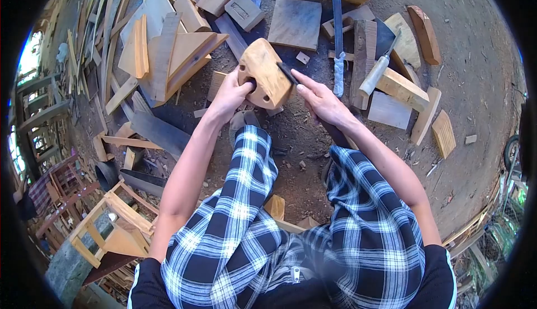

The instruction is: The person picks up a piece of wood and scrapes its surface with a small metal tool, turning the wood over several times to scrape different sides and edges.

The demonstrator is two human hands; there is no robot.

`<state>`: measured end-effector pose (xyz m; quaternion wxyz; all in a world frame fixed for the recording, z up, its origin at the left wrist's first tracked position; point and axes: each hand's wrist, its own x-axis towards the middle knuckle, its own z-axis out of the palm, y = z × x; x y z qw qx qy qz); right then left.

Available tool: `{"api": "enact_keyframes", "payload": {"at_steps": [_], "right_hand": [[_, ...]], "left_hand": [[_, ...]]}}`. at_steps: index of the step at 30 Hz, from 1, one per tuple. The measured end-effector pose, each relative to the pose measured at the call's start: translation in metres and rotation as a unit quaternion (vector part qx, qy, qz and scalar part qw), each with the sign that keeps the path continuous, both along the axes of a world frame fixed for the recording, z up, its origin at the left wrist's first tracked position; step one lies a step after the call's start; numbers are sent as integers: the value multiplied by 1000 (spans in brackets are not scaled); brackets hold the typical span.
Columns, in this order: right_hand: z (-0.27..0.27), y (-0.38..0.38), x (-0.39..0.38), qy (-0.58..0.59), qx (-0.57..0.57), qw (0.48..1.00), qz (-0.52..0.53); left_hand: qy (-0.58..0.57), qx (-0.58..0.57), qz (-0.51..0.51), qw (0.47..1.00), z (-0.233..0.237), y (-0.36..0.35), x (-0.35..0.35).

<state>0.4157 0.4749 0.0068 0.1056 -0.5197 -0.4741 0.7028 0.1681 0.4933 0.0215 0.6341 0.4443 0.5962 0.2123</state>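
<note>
My left hand (pixel 230 97) is closed on a rounded, pale wooden block (pixel 265 74), held up over the ground in front of my knees. The block has several dark holes, and my thumb rests at one of them. In my right hand (pixel 323 101) is a long dark bar that looks like a file (pixel 287 73). Its far end lies against the block's right side, and its near end comes out below my wrist. The index finger stretches along the bar; the other fingers wrap round it, partly hidden.
Wooden offcuts (pixel 168 57) lie heaped at the left, and a square board (pixel 295 22) lies ahead. To the right are a long blade with a wrapped handle (pixel 339 74), a pale-handled tool (pixel 373 77) and more blocks (pixel 444 134). A small wooden frame (pixel 126 219) stands lower left.
</note>
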Motion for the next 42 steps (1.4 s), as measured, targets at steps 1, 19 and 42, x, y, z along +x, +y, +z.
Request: {"api": "enact_keyframes", "payload": {"at_steps": [1,19,42], "right_hand": [[4,-1,-2,-16,76,997,-12],[40,-8,-13,-188,214,953,99],[59,-36,6,-186,133,968,107]], "left_hand": [[-73,-100,80,989,2,-3,0],[45,161,63,984,-21,-28,46],[-178,-1,194,965,-4,-26,61]]}}
